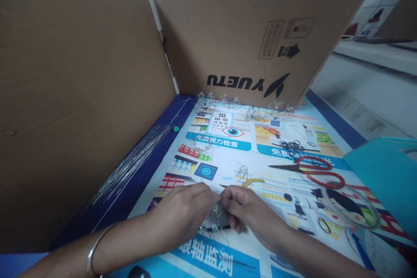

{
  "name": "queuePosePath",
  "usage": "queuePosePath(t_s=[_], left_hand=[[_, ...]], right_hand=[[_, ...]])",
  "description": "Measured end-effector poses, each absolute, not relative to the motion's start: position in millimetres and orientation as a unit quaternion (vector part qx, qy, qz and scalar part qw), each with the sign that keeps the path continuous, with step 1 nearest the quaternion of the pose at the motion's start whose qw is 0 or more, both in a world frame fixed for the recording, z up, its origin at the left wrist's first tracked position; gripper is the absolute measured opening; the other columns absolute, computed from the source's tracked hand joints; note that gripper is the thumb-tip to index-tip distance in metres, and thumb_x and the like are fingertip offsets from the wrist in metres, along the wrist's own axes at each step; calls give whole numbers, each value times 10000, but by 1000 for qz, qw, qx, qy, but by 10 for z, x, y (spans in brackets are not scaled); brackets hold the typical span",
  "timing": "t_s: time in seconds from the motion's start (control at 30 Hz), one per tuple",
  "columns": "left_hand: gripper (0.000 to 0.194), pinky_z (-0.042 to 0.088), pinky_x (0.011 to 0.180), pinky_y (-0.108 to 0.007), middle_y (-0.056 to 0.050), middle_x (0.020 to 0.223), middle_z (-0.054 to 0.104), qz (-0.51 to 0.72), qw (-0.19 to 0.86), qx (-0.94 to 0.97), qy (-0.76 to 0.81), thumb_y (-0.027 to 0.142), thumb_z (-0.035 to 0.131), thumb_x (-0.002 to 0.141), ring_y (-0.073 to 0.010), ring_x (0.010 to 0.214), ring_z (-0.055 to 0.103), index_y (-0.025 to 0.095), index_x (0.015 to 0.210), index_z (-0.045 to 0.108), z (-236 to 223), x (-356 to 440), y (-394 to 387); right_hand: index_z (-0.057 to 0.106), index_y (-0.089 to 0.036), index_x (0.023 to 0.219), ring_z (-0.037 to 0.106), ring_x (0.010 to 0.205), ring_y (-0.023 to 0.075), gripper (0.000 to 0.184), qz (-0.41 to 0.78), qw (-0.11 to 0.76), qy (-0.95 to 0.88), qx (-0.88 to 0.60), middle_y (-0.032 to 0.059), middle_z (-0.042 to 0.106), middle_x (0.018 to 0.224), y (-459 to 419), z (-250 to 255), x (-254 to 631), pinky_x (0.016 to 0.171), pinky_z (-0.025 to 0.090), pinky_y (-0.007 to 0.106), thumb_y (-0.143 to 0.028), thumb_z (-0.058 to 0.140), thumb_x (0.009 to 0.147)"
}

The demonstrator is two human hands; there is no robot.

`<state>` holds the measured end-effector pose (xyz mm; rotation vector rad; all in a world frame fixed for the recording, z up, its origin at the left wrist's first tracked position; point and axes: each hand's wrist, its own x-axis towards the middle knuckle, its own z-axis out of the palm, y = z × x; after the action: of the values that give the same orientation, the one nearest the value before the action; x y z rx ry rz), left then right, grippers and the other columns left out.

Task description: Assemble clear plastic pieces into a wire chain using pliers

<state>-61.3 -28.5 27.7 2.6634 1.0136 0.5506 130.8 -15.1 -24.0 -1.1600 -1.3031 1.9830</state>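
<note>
My left hand (184, 215) and my right hand (249, 208) meet over a printed sheet, thumbs and fingertips pinched close together. Between them is a thin wire (223, 228), its loose ends hanging below my fingers along with small clear pieces (215, 227). The exact spot where the fingertips grip is partly covered. Just beyond my right hand lies a yellow-handled tool (253, 181) with a dark pointed tip, its kind partly hidden. A few bent wires (243, 171) rest behind it. Scissors with red handles (314, 166) lie further right, blades toward the left.
Cardboard panels (254, 21) wall off the left and back. Clear wiry pieces (224, 99) line the back panel's foot. Straight wires (133, 165) lie at left beside a small teal lump (176, 129). Black loops (289, 145), a clear round dish (374, 215) and a teal container (381, 158) are at right.
</note>
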Motion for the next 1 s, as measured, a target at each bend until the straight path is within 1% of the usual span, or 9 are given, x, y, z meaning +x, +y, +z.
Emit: queuePosePath(t_s=[0.17, 0.37, 0.5, 0.67, 0.83, 1.0], left_hand=[[225, 465, 575, -209, -35, 769, 579, 168, 56, 918, 355, 63, 382, 849, -123, 668, 555, 159, 858, 585, 257, -630, -319], [226, 427, 532, -217, -28, 742, 568, 221, 26, 906, 360, 71, 382, 854, -123, 629, 530, 162, 817, 586, 181, -615, -282], [198, 406, 531, -213, -19, 727, 562, 277, 59, 895, 343, 61, 405, 843, -115, 622, 511, 156, 804, 574, 156, -588, -242], [187, 439, 594, -219, -26, 764, 575, 315, 137, 888, 305, 25, 433, 814, -117, 685, 528, 153, 844, 567, 107, -595, -200], [190, 444, 605, -226, -34, 762, 590, 317, 141, 897, 275, 15, 443, 809, -123, 692, 542, 151, 833, 573, 84, -603, -187], [174, 443, 617, -233, -29, 780, 611, 309, 154, 902, 261, 58, 443, 835, -124, 700, 559, 165, 835, 581, 89, -606, -169]], right_hand=[[503, -175, 713, 408, 382, 52, 391, 723, 250, -477, -433, -67, 490, 463, -159, -207, 1296, 381, 282, 185, -546, 624, 697], [500, -176, 707, 405, 369, 48, 353, 731, 255, -477, -415, -78, 474, 460, -150, -228, 1309, 374, 287, 179, -506, 627, 714], [502, -175, 700, 402, 360, 46, 341, 728, 251, -484, -416, -82, 460, 451, -124, -231, 1322, 364, 279, 175, -493, 622, 720], [502, -174, 682, 397, 352, 46, 315, 728, 258, -486, -410, -84, 450, 462, -132, -245, 1332, 350, 272, 176, -462, 626, 709], [509, -175, 672, 396, 347, 50, 281, 725, 258, -482, -419, -86, 446, 452, -136, -233, 1319, 349, 278, 180, -428, 630, 680], [505, -178, 674, 384, 342, 50, 267, 723, 247, -481, -430, -84, 450, 419, -126, -201, 1315, 355, 275, 181, -418, 622, 671]])
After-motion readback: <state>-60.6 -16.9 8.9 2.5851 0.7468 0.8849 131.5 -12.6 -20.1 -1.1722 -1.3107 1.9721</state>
